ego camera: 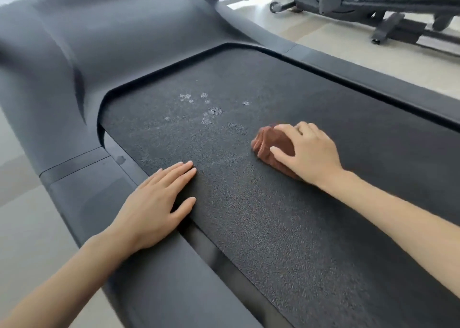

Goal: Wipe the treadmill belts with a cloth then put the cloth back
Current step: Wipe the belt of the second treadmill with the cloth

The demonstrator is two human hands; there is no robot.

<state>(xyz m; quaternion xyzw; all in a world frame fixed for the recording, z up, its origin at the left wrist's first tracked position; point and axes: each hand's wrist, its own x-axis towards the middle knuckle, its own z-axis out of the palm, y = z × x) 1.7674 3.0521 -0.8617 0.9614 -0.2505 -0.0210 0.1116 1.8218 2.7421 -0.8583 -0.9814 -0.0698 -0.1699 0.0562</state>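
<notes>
From my remote seat, the left hand [154, 203] lies flat with its fingers straight and close together, holding nothing. Its palm is on the grey plastic side rail [87, 198] and its fingertips on the black textured treadmill belt [273, 228], a brace for leaning in, I judge. Further right, pale dried spots [211, 112] mark the belt near its front end, not yet wiped. Near them sits the bunched brown cloth [271, 145], on the belt under the right hand [308, 153]. Its fingers curl over the cloth and press down, likely so it scrubs.
</notes>
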